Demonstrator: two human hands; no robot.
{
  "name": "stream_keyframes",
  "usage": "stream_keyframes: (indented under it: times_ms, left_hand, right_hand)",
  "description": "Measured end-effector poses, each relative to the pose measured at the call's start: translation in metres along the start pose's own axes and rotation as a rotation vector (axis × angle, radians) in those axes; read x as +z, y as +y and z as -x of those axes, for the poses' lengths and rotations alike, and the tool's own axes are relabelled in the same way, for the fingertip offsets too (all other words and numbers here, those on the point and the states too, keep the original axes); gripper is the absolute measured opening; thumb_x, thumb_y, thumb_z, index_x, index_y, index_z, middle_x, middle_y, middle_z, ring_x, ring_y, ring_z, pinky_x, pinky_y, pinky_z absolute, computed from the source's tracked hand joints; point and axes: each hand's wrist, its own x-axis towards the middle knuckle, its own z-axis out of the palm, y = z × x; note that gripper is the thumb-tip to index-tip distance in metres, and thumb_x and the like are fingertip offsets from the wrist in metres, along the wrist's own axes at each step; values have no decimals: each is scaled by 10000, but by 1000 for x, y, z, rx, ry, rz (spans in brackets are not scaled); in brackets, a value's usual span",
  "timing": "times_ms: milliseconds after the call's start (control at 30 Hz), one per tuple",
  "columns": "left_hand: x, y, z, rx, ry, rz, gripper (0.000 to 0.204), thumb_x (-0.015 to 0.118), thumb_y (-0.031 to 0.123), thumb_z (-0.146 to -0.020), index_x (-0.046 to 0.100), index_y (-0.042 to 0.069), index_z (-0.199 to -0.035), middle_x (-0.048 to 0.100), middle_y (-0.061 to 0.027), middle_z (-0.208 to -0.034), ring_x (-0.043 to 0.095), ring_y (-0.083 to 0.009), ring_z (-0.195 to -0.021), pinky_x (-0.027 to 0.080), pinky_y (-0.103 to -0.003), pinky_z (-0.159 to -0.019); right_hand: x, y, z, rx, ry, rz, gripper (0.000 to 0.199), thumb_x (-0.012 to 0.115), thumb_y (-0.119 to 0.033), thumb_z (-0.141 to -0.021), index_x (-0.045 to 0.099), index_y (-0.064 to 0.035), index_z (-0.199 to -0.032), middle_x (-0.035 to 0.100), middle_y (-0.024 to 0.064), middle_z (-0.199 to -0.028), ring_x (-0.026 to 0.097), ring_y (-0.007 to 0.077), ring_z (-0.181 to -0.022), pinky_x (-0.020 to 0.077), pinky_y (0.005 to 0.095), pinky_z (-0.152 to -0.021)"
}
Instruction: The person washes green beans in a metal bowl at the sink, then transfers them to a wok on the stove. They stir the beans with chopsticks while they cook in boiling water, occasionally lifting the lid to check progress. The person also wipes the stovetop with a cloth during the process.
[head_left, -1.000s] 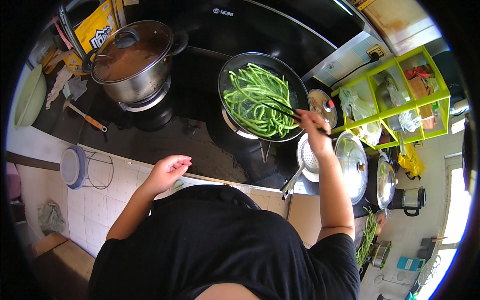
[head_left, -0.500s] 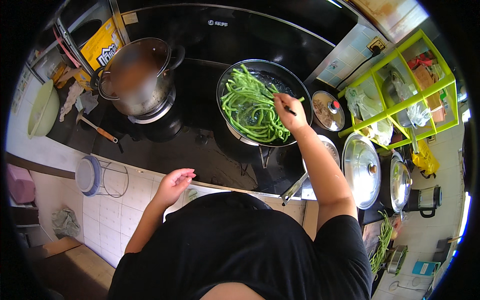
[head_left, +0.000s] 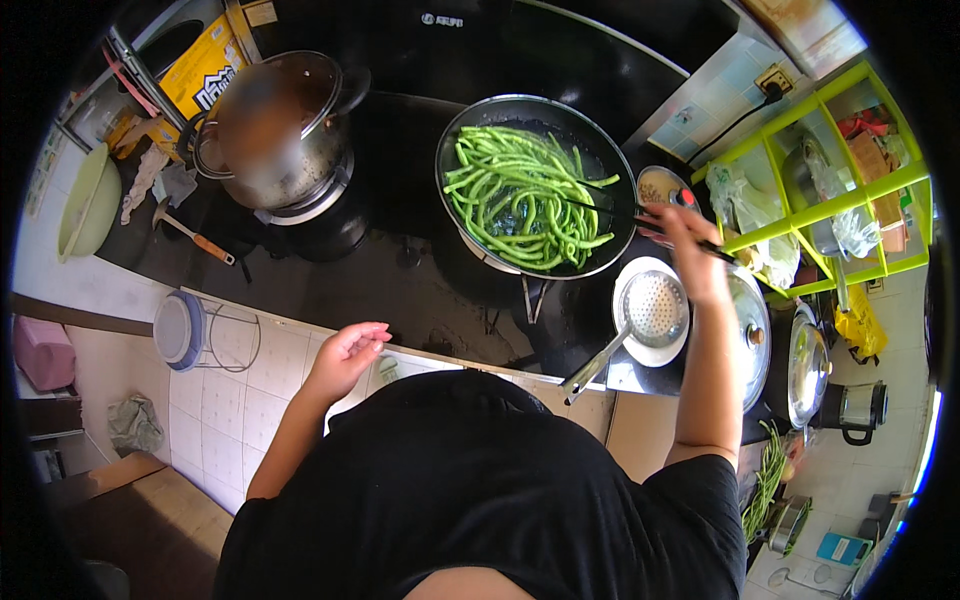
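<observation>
Long green beans (head_left: pixel 515 205) lie in liquid in a dark wok (head_left: pixel 607 160) on the stove. My right hand (head_left: pixel 690 245), to the right of the wok, is closed around black chopsticks (head_left: pixel 622 212), whose tips reach over the beans. Nearer to me, a metal skimmer (head_left: pixel 655 308) rests on a white bowl (head_left: pixel 650 357), its handle toward the counter's front edge. My left hand (head_left: pixel 348 360) hovers by that edge at the left, holding nothing, its fingers loosely bent and the thumb apart.
A steaming lidded pot (head_left: pixel 275 150) stands on the left burner, with a wooden-handled ladle (head_left: pixel 195 238) near it. Beyond my right arm are large metal lids (head_left: pixel 808 365), a small lidded pan (head_left: pixel 665 190) and a green rack (head_left: pixel 850 190). A stool (head_left: pixel 183 330) stands at lower left.
My right hand with the chopsticks has moved right, from above the beans to outside the wok's rim. The beans have spread lower in the wok. The skimmer has come into fuller view.
</observation>
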Motion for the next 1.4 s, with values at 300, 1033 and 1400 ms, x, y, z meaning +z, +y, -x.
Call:
stream_keyframes:
  times_ms: [300,1033,1400]
  left_hand:
    - [13,11,-10,-52,-93,-20,265,512,60,-863,520,15,-1124,597,-74,-1016,545,-110,-883,433,-243,-788]
    - [13,7,-5,-67,-109,-23,261,494,105,-887,517,31,-1136,594,-64,-1037,547,-116,-877,432,-249,-767]
    - [9,2,-3,-46,-80,-28,258,487,97,-887,519,30,-1134,594,-66,-1035,547,-113,-870,432,-242,-768]
  right_hand:
    - [14,7,29,269,-55,133,234,516,-205,-875,637,-4,-873,619,81,-716,588,144,-624,446,264,-576]
    - [34,-19,11,223,-41,174,256,516,-253,-875,616,-22,-828,596,46,-656,547,109,-581,428,258,-545]
    - [43,-30,6,134,-68,193,239,557,-252,-857,630,-27,-822,624,72,-704,575,130,-597,466,265,-569]
